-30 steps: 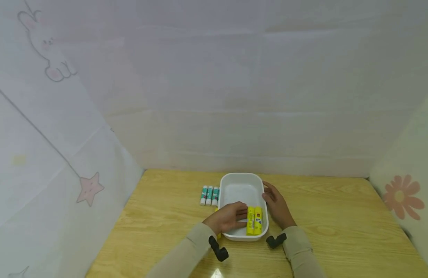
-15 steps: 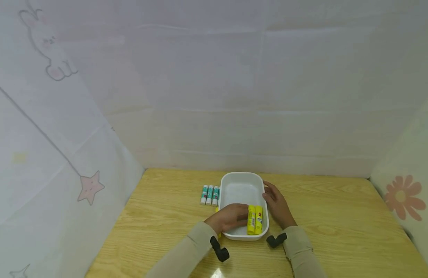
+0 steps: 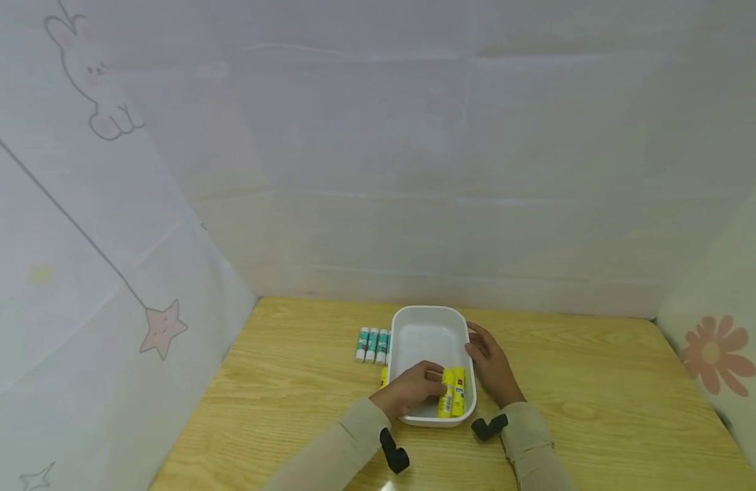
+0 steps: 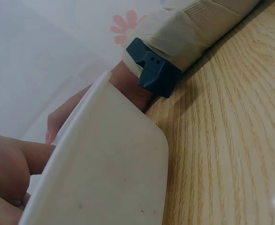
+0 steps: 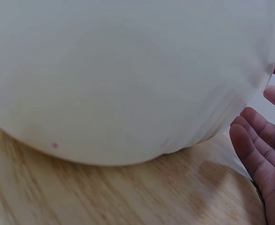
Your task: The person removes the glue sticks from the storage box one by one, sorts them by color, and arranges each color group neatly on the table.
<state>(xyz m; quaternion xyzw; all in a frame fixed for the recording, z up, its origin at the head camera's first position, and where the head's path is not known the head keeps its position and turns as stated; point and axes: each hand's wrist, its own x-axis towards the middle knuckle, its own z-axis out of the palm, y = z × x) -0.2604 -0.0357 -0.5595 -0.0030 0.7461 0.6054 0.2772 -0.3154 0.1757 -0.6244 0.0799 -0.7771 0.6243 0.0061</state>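
Observation:
A white plastic tray (image 3: 428, 423) stands on the wooden table. Two yellow glue sticks (image 3: 458, 402) lie side by side in its near right part, slightly tilted. My left hand (image 3: 412, 389) reaches over the left rim and pinches the left one of them between thumb and fingers. In the left wrist view the left hand (image 4: 6, 166) shows over the rim, and its fingertips are hidden behind the wall. My right hand (image 3: 493, 368) rests along the tray's outer right side, fingertips at the rim. Its fingers (image 5: 250, 147) lie nearly straight by the wall in the right wrist view.
Several teal-and-white glue sticks (image 3: 372, 345) lie in a row left of the tray, partly hidden by it. Another yellow piece (image 3: 384, 377) peeks out beside the left wall. A printed cloth (image 3: 365, 170) hangs behind the table (image 3: 292, 382).
My left hand has moved slightly right, and its fingers have bent from nearly straight onto the left yellow glue stick. That stick has shifted toward the other. The right hand stays put.

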